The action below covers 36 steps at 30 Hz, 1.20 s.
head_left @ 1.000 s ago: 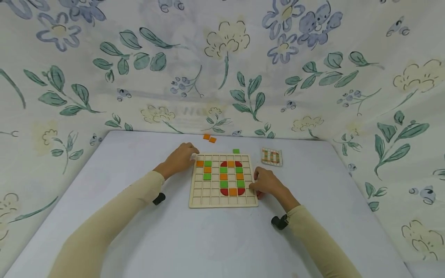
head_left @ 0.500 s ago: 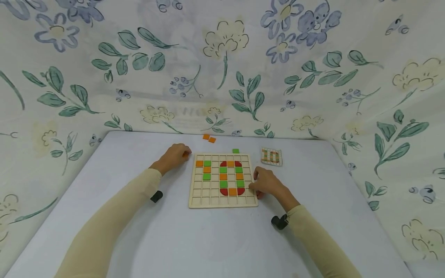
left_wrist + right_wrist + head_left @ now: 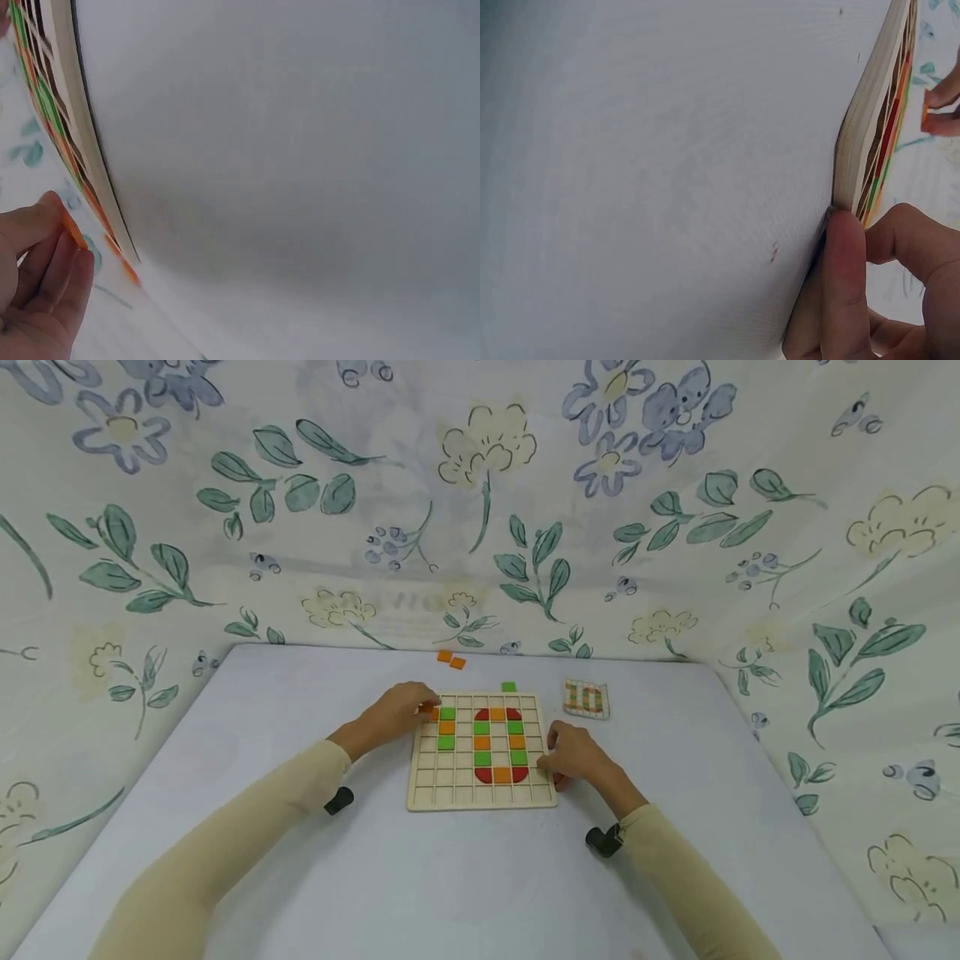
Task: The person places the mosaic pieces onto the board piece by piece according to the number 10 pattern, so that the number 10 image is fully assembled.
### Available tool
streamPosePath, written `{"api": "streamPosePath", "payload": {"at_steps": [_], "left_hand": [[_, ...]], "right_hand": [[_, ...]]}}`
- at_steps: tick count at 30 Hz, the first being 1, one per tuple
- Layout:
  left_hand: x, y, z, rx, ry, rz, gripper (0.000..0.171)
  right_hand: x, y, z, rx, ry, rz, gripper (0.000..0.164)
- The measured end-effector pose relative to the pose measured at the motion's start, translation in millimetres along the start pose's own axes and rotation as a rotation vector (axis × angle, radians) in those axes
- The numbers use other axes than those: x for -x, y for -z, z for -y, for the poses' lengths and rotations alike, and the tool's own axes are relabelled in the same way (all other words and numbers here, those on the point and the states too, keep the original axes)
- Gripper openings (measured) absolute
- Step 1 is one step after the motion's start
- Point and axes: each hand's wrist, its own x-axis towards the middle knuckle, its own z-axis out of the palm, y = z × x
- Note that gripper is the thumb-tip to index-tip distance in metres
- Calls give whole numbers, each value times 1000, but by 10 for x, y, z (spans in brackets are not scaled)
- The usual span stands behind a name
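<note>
My left hand (image 3: 392, 710) is over the upper left corner of the wooden grid board (image 3: 442, 787). Thumb and fingertips pinch a thin orange square tile (image 3: 73, 229), tilted on edge in the left wrist view. At the board's right edge my right hand (image 3: 577, 752) holds the rim, fingers bent, one fingertip against the side near a corner in the right wrist view. Green tiles (image 3: 446, 742) and orange tiles sit in the left columns. Red corner pieces (image 3: 483, 775) with green and orange tiles form a ring on the right half. My left fingers partly hide the corner cells.
Two loose orange tiles (image 3: 457, 663) lie behind the board on the white table (image 3: 450, 885). A green tile (image 3: 508, 687) touches the board's back edge in this view. Right of it lies a small pattern card (image 3: 587, 698). A flowered cloth (image 3: 420, 560) rises behind the table.
My left hand drew back left off the board's corner, then came back over it with an orange tile between its fingers. The right hand stays at the board's edge.
</note>
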Motion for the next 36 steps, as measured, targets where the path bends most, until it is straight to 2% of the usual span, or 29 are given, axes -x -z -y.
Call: {"api": "streamPosePath", "payload": {"at_steps": [4,10,15,23,28,36], "left_hand": [[139,-91,-167,-5,-70,20,29],[285,-253,-309,25,-161,83,28],[304,-318,-330,31,-223,53,27],[312,-303,-309,9,-300,23,12],[305,-294,-313,-19,-329,25,11],[267,-234,-377,-62,-306,69,9]], "right_hand": [[9,-9,18,27,-5,-5,28],[5,-20,-1,33,-13,-3,29],[10,-20,-5,31,-14,-7,29],[20,-17,19,26,-10,-7,28],[13,-20,3,31,-17,-7,29],[0,-19,2,19,-15,1,28]]}}
